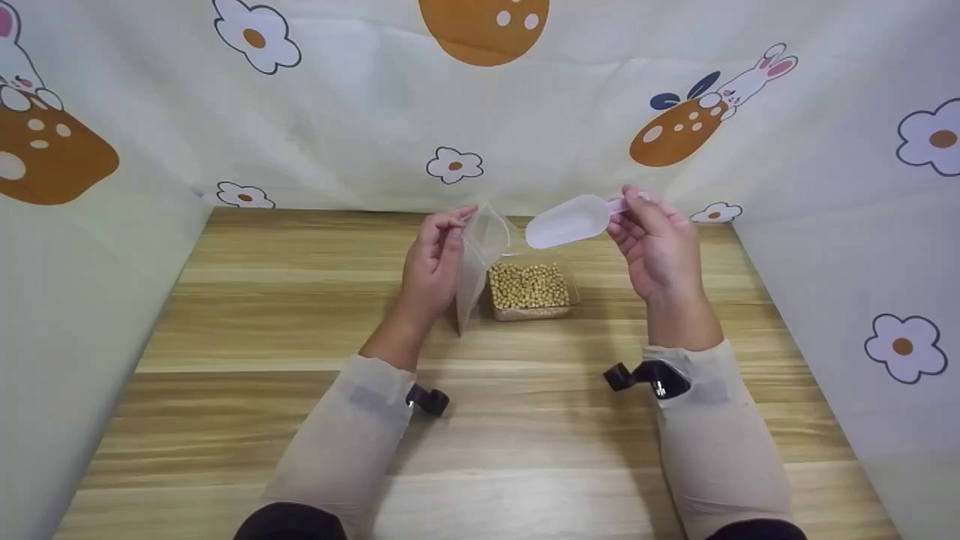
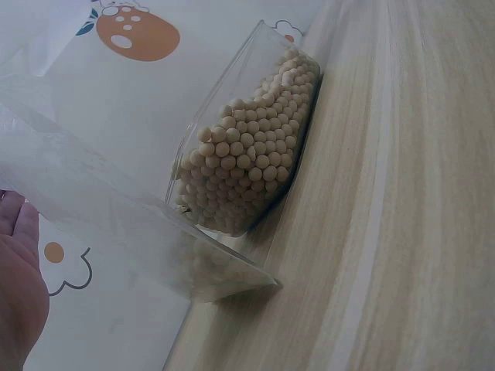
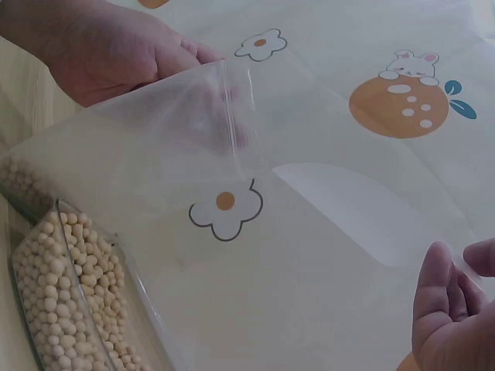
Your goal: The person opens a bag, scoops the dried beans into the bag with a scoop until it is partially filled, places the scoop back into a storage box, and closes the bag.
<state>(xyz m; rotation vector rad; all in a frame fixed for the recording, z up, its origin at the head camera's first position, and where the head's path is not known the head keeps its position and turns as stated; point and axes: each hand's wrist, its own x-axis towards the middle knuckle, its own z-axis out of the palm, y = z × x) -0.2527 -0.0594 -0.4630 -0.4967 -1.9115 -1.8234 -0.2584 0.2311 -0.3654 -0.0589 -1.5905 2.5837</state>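
Note:
My left hand (image 1: 433, 262) pinches a clear plastic zip bag (image 1: 474, 262) at its upper edge, and the bag's mouth gapes toward the right. Beans show at the bag's lower corner (image 3: 29, 184) in the right wrist view. My right hand (image 1: 658, 244) grips the thin handle of a white plastic scoop (image 1: 568, 221), fingers curled about it. The scoop's tip points left, close to the bag's mouth, and its bowl looks bare. Below them stands a clear rectangular container (image 1: 534, 315) of pale round soybeans (image 2: 247, 151), right beside the bag.
The container sits on a wood-grain table (image 1: 510, 450) close to its back edge. Pale curtains (image 1: 360, 127) printed with flowers, rabbits and orange fruit shapes enclose the back and both sides. Each wrist carries a small black camera (image 1: 429, 401).

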